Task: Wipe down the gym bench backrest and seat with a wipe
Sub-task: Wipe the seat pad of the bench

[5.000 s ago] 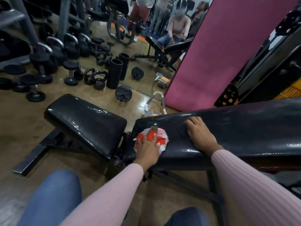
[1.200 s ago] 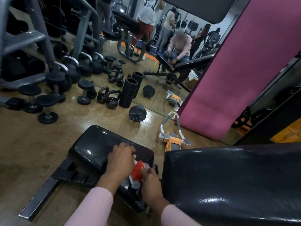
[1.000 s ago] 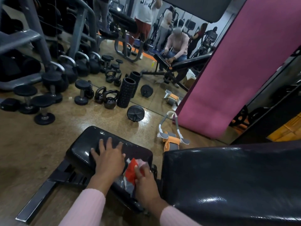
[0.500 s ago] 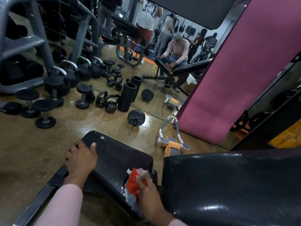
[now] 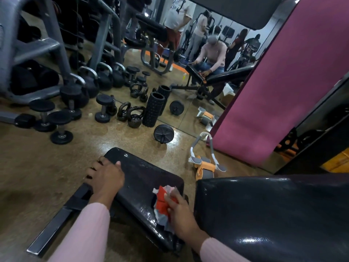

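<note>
- My left hand (image 5: pixel 105 176) grips the far edge of the seat (image 5: pixel 143 178).
- My right hand (image 5: pixel 177 208) pinches the wipe (image 5: pixel 162 201).
- It looks soft and light, so I should press it flat.

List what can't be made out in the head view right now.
- Right hand: its fingers cover part of the wipe, so the wipe's full extent is hidden.
- Left hand: fingertips curl over the seat pad edge, out of sight.
- Backrest: cut off by the right and bottom frame edges.
- Bench frame under the pads: mostly hidden by the pads and arms.
</note>
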`<action>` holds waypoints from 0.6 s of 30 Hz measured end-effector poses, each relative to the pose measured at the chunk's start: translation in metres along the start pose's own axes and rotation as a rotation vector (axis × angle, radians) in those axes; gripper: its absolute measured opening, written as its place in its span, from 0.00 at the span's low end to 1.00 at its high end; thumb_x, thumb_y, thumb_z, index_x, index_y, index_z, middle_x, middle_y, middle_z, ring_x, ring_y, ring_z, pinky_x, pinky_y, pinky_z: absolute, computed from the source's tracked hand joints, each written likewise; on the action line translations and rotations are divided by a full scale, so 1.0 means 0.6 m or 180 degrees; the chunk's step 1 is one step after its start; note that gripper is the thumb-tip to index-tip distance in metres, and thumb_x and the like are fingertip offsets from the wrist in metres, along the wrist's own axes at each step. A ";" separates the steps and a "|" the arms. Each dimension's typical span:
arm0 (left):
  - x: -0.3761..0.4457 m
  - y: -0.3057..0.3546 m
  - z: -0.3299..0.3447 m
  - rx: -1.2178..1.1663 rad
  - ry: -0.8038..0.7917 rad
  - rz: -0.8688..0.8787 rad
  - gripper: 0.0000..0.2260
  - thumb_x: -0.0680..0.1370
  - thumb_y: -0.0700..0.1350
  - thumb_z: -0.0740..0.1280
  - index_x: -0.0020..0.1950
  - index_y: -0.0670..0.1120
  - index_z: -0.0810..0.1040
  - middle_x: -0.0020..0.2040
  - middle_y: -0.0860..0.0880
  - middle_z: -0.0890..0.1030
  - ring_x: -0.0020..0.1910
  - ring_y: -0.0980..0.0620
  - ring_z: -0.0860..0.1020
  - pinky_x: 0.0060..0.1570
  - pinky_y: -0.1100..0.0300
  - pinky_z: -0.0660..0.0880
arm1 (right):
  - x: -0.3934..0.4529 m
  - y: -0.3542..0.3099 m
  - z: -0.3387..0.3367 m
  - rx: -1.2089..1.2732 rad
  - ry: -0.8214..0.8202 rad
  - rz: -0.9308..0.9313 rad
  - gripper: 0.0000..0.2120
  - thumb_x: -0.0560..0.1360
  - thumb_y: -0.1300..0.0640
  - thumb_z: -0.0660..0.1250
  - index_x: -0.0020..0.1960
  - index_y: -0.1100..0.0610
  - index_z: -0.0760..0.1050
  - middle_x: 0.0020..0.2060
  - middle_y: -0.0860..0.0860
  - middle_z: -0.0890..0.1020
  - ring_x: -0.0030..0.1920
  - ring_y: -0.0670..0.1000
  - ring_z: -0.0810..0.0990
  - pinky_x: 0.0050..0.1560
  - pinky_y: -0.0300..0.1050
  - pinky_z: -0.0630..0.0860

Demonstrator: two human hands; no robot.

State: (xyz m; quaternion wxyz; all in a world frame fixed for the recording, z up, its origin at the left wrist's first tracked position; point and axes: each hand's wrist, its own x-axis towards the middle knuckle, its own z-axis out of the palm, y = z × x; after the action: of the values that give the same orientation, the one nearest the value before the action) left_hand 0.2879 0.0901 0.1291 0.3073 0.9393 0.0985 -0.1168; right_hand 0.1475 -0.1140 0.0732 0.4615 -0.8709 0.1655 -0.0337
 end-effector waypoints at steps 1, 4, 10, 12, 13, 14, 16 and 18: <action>0.002 -0.003 0.002 0.0013 0.0020 0.0035 0.28 0.82 0.53 0.53 0.76 0.38 0.52 0.74 0.34 0.57 0.71 0.33 0.56 0.70 0.37 0.55 | 0.015 -0.002 -0.003 -0.0129 0.0134 0.0032 0.15 0.76 0.58 0.67 0.63 0.52 0.74 0.58 0.61 0.80 0.58 0.61 0.80 0.56 0.55 0.77; 0.005 -0.012 0.006 0.0011 -0.0008 0.0099 0.28 0.82 0.53 0.53 0.76 0.38 0.51 0.74 0.35 0.56 0.71 0.33 0.56 0.70 0.37 0.54 | 0.059 -0.012 0.008 -0.1529 0.0054 -0.0165 0.20 0.77 0.62 0.62 0.69 0.54 0.71 0.66 0.59 0.73 0.64 0.59 0.72 0.60 0.49 0.71; 0.009 -0.009 0.003 0.0006 -0.0124 0.0050 0.29 0.82 0.54 0.52 0.77 0.39 0.50 0.75 0.36 0.55 0.72 0.33 0.55 0.70 0.37 0.53 | 0.016 0.013 0.054 -0.1187 -0.0047 -0.0382 0.19 0.78 0.53 0.60 0.68 0.40 0.69 0.68 0.57 0.70 0.69 0.59 0.68 0.69 0.58 0.66; 0.011 -0.007 0.003 0.0020 -0.0144 0.0034 0.29 0.82 0.55 0.51 0.77 0.40 0.50 0.75 0.36 0.55 0.72 0.33 0.55 0.71 0.37 0.52 | -0.019 0.055 0.044 -0.1028 0.0308 -0.0444 0.16 0.74 0.44 0.69 0.61 0.40 0.75 0.64 0.60 0.74 0.63 0.59 0.76 0.66 0.60 0.70; 0.011 -0.007 0.003 0.0023 -0.0137 0.0026 0.29 0.82 0.55 0.51 0.77 0.40 0.50 0.75 0.36 0.55 0.72 0.33 0.55 0.71 0.37 0.52 | -0.029 0.062 0.036 -0.0674 0.0479 -0.0275 0.18 0.71 0.45 0.73 0.60 0.44 0.78 0.62 0.63 0.76 0.58 0.59 0.79 0.64 0.58 0.73; 0.011 -0.009 0.003 0.0019 -0.0126 0.0036 0.29 0.82 0.55 0.51 0.77 0.40 0.50 0.75 0.36 0.55 0.72 0.33 0.55 0.71 0.38 0.52 | -0.028 0.069 0.026 -0.0302 0.0582 -0.0110 0.20 0.69 0.45 0.74 0.59 0.48 0.78 0.59 0.65 0.78 0.54 0.60 0.80 0.60 0.57 0.74; 0.011 -0.014 0.003 0.0006 -0.0136 0.0086 0.28 0.82 0.54 0.51 0.77 0.40 0.50 0.75 0.36 0.54 0.72 0.34 0.54 0.71 0.38 0.52 | 0.002 0.071 0.013 0.0011 0.0691 -0.0037 0.22 0.69 0.45 0.73 0.60 0.51 0.76 0.55 0.63 0.80 0.52 0.60 0.81 0.59 0.58 0.74; 0.011 -0.018 0.001 -0.0008 -0.0187 0.0133 0.28 0.82 0.54 0.51 0.77 0.40 0.49 0.76 0.37 0.53 0.72 0.34 0.54 0.72 0.38 0.51 | 0.015 0.068 0.023 -0.0010 0.0643 -0.0076 0.18 0.70 0.41 0.70 0.57 0.45 0.76 0.55 0.58 0.80 0.55 0.58 0.81 0.61 0.61 0.74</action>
State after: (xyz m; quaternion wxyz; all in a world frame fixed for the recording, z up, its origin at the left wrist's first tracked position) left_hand 0.2910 0.0991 0.1206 0.3137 0.9369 0.0699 -0.1377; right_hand 0.1484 -0.1269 0.0312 0.4407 -0.8657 0.2008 -0.1266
